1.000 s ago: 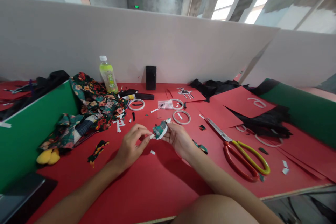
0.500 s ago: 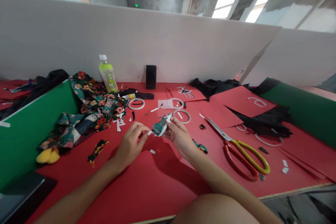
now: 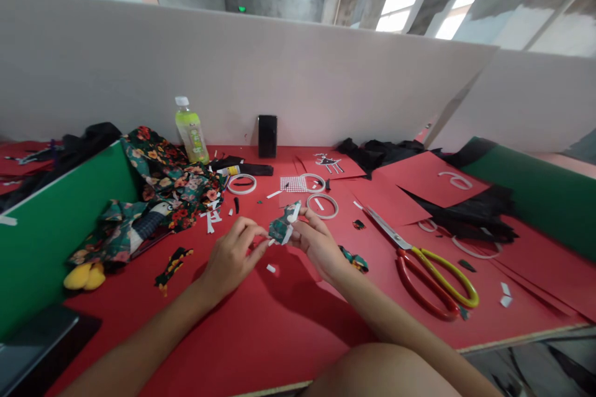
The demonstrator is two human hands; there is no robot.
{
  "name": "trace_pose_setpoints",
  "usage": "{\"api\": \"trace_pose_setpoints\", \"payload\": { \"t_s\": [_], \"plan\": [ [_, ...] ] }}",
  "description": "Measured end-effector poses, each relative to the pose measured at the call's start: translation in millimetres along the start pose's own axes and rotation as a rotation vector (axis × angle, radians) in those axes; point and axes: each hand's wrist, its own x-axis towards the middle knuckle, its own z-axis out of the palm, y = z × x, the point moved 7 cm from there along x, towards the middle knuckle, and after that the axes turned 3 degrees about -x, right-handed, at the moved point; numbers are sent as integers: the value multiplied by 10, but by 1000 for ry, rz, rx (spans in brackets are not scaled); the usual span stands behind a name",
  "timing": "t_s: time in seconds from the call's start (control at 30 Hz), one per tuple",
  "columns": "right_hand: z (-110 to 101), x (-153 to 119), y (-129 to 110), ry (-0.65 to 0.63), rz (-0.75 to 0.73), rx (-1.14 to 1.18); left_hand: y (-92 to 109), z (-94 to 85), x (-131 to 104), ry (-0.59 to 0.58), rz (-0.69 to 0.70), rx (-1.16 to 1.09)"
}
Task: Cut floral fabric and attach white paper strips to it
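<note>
A small piece of dark green patterned fabric (image 3: 279, 231), with white tape-like strips along its edges, is held above the red table. My right hand (image 3: 322, 249) grips it from the right, thumb and fingers closed on it. On the other side, my left hand (image 3: 231, 254) is closed in a pinch at the fabric's lower left edge. A tiny white bit shows at the left fingertips; whether it is a nail or a strip of backing I cannot tell. Below the hands lies a white scrap (image 3: 270, 268). Another fabric scrap (image 3: 354, 258) lies partly behind my right wrist.
Large scissors (image 3: 421, 273) with red and yellow handles lie to the right. Rolls of tape (image 3: 322, 206), a glue stick (image 3: 229, 170), a phone (image 3: 267, 136) and a bottle (image 3: 191, 135) stand or lie farther back. Floral cloth (image 3: 161, 167) is heaped left; red sheets (image 3: 435, 183) lie right.
The fabric piece has turned and shifted slightly left, so more of its face shows. Both hands have moved only a little, with the left fingertips slightly lower and farther right.
</note>
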Motion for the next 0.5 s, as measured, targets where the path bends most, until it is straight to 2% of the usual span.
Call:
{"api": "trace_pose_setpoints", "payload": {
  "t_s": [0.23, 0.5],
  "plan": [
    [-65, 22, -16, 46, -38, -40, 56, -13, 14, 15, 7, -27],
    [-73, 16, -88, 71, -105, 47, -4, -62, -11, 180, -143, -198]
  ]
}}
